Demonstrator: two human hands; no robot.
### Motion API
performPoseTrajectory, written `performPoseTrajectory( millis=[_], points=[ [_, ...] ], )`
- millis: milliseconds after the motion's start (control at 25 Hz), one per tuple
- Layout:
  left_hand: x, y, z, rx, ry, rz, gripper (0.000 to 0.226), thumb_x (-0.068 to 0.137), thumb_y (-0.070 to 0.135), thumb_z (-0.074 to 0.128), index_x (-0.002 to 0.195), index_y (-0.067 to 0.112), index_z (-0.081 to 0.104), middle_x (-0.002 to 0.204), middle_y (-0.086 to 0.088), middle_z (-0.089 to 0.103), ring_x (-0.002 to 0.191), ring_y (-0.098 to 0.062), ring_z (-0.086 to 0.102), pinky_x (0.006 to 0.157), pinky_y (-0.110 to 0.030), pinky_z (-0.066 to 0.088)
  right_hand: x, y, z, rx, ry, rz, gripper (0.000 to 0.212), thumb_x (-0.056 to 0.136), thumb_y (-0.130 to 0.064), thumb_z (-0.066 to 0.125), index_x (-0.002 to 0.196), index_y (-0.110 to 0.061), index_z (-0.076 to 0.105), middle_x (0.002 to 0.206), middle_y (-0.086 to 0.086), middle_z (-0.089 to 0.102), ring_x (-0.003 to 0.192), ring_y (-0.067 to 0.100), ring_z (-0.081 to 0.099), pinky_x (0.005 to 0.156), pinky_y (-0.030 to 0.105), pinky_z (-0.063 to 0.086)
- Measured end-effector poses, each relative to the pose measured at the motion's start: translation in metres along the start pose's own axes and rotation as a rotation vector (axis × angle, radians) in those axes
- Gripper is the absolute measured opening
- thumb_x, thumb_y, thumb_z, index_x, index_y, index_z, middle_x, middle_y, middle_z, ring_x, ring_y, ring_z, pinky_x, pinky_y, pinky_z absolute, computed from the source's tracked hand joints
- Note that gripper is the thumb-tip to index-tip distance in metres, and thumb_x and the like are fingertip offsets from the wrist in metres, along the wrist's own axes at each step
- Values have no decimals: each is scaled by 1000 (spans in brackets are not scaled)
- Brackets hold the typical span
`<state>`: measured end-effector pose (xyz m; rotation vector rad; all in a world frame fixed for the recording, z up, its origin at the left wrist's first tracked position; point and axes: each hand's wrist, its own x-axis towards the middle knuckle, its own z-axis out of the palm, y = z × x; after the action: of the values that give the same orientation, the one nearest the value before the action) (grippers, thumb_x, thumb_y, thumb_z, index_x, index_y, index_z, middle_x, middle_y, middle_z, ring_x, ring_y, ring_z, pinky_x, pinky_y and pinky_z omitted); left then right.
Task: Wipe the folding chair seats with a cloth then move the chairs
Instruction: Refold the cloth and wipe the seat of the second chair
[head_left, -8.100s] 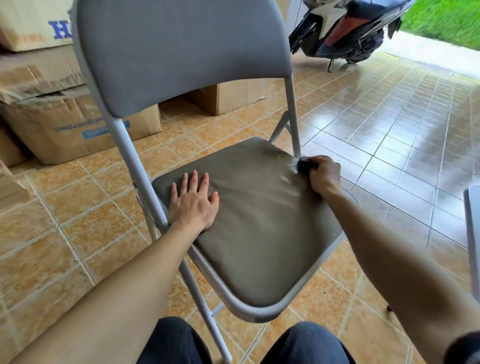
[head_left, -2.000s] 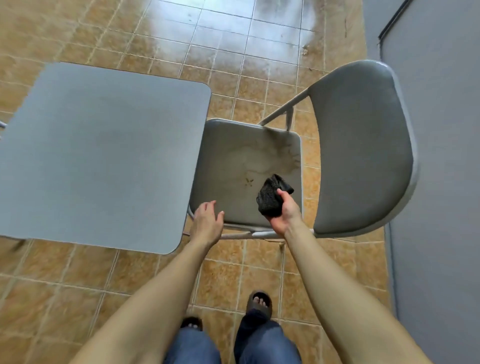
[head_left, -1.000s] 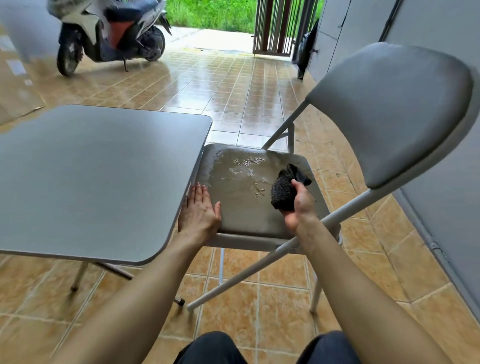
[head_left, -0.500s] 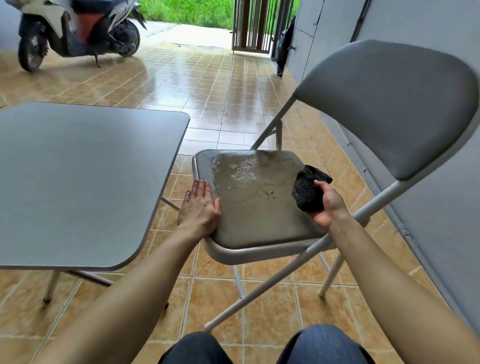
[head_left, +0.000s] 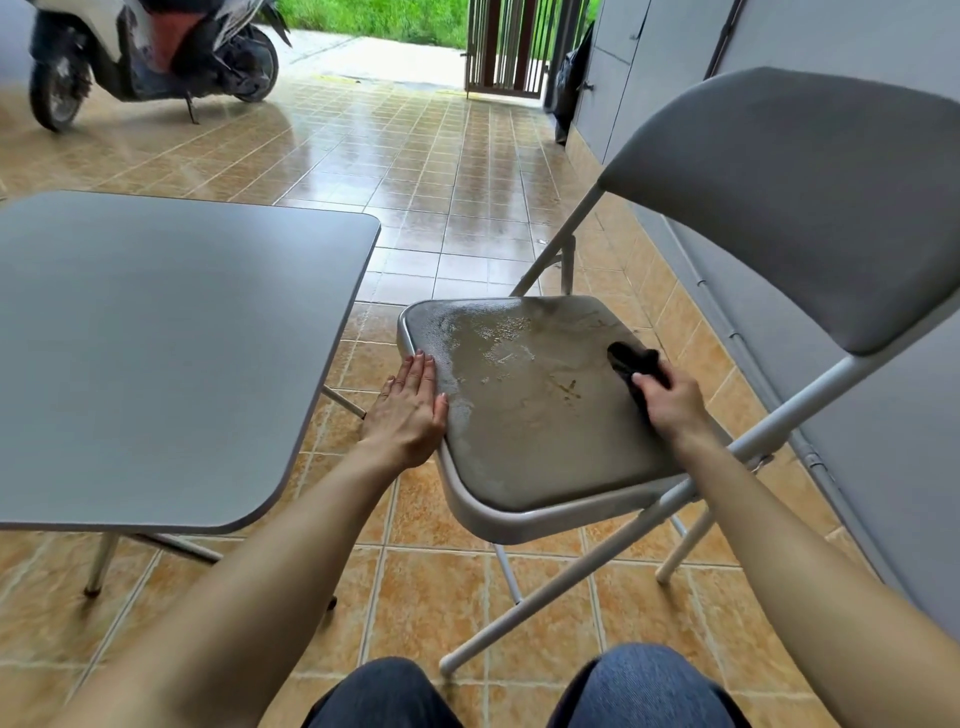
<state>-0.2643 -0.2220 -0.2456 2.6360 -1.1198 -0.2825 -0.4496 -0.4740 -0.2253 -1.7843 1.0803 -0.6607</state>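
Left hand (head_left: 408, 415), grip open, lies flat steadying the folding chair seat (head_left: 540, 415) | right hand (head_left: 672, 408) clenches dark cloth (head_left: 631, 364), pressing it down to wipe

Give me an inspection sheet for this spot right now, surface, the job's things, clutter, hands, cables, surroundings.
Surface: chair seat wet, with droplets and bits of debris toward its far side.
Job's things: folding chair open, standing on tiled floor; dark cloth pressed on the seat's right side.
Clutter: nothing seen on the grey table beside the chair.
Hands: left hand flat on the seat's left edge, no grip; right hand closed on the cloth.
Cables: nothing seen.
Surroundings: scooter parked far left, gate ahead, grey wall at right, floor glossy.
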Motion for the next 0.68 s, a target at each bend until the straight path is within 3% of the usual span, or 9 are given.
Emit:
performPoseTrajectory(
  millis=[120,320,440,520,600,680],
  points=[
    [1,0,1,5,-11,10,61,102,40,11,153,13,-10,162,-3,-15,150,-13,-13,124,-35,-4,-14,2,40,-468,-10,-230,37,92,-18,50,129,-19,58,138,8,55,123,34,46,107,40,36],
    [3,-6,4,-26,0,32,60,103,37,13,154,14,-9,163,-1,-15,150,-11,-12,123,-33,-3,-81,-33,103,-494,-252,-465,46,88,-10,51,133,-18,55,148,4,45,123,31,40,110,28,26],
    [2,-10,9,-97,31,42,59,103,35,15,155,16,-6,163,-1,-13,150,-10,-11,123,-32,-3,-131,-26,86,-504,-435,-731,53,82,-12,50,133,-22,55,147,-6,45,116,24,39,107,28,30],
    [2,-9,11,-126,53,44,58,103,34,15,155,15,-5,163,-1,-12,150,-10,-11,124,-33,-3,-118,-7,56,-593,-425,-859,56,78,-10,50,132,-22,56,145,-7,49,112,23,41,104,25,31],
    [4,-9,11,-128,52,43,58,103,35,14,155,15,-5,163,-1,-12,150,-11,-11,124,-34,-3,-75,10,27,-652,-249,-705,52,81,-6,50,131,-19,57,144,-3,50,113,28,44,106,28,32],
    [4,-9,10,-121,43,35,59,103,35,13,154,14,-6,163,-1,-12,150,-11,-10,124,-35,-2,-43,13,11,-634,-41,-324,46,88,-7,48,133,-16,54,148,0,46,118,32,40,110,34,31]
  ],
)
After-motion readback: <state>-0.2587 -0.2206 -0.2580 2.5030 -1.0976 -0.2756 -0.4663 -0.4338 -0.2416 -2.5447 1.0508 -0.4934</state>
